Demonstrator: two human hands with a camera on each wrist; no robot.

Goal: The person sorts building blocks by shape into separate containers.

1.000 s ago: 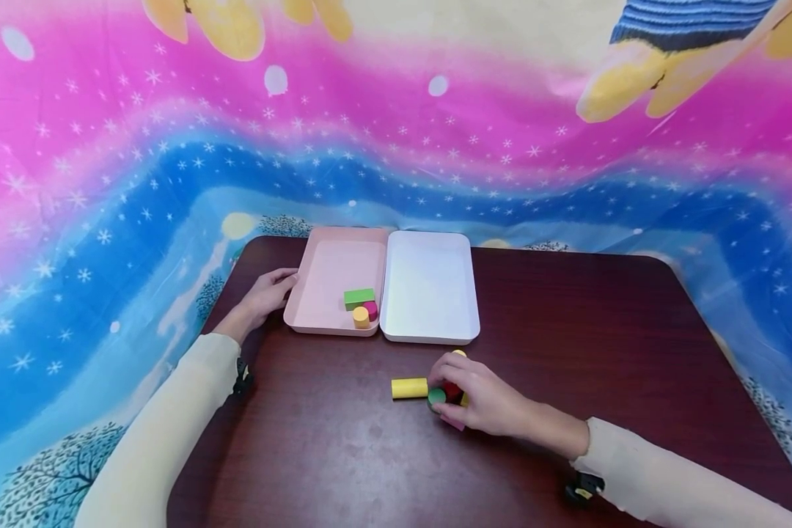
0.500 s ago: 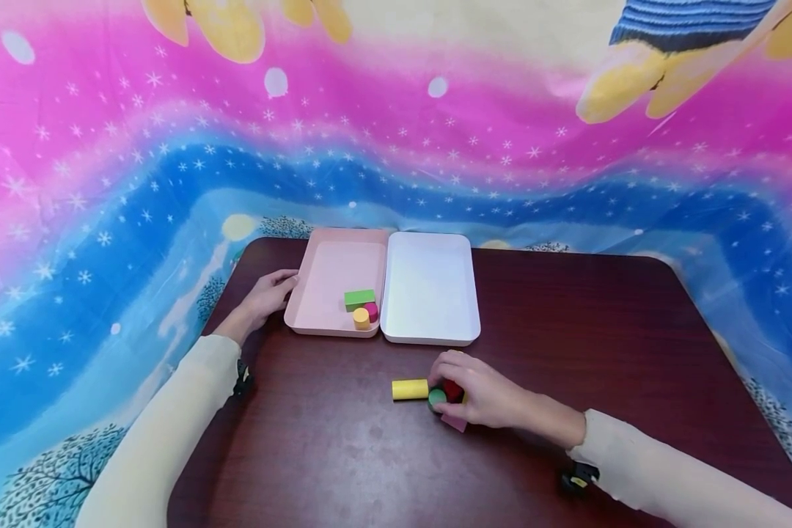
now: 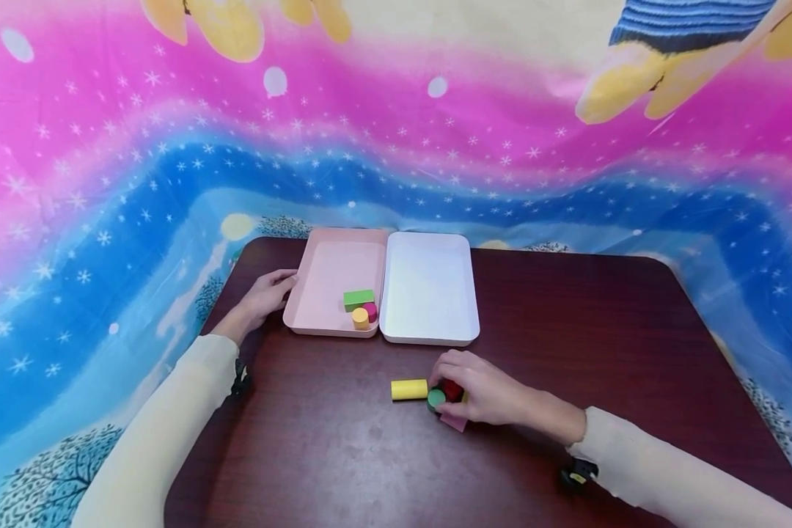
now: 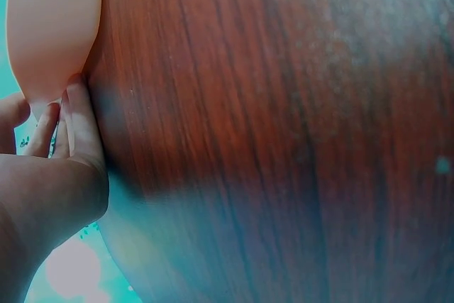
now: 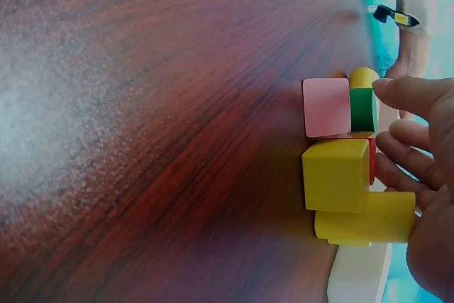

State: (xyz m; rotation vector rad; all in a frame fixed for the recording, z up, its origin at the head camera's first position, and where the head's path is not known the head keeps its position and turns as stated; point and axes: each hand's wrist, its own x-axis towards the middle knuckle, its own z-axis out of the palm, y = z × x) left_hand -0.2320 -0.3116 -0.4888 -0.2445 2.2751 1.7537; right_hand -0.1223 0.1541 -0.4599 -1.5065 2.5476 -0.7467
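My left hand (image 3: 267, 293) touches the left outer wall of the pink tray (image 3: 330, 253), its fingers (image 4: 84, 122) extended along it. My right hand (image 3: 485, 392) bends over a cluster of blocks in front of the white tray (image 3: 429, 286). Thumb and index finger pinch a green cylinder (image 3: 436, 400). Beside it are a red block (image 3: 452, 390) and a pink block (image 3: 454, 422). A yellow cylinder (image 3: 409, 389) lies to the left. In the right wrist view, a yellow block (image 5: 337, 179) and an upright yellow cylinder (image 5: 372, 218) stand by the palm, mostly hidden from the head view.
Inside the pink tray sit a green rectangular block (image 3: 358, 299), an orange-yellow cylinder (image 3: 360, 318) and a magenta cylinder (image 3: 371, 311). The trays stand side by side at the back of the dark wooden table (image 3: 600, 330). A printed cloth (image 3: 396, 161) hangs behind.
My right hand has shifted slightly over the cluster, covering the upright yellow cylinder that showed behind it and exposing more of the pink block. My left hand stays at the pink tray.
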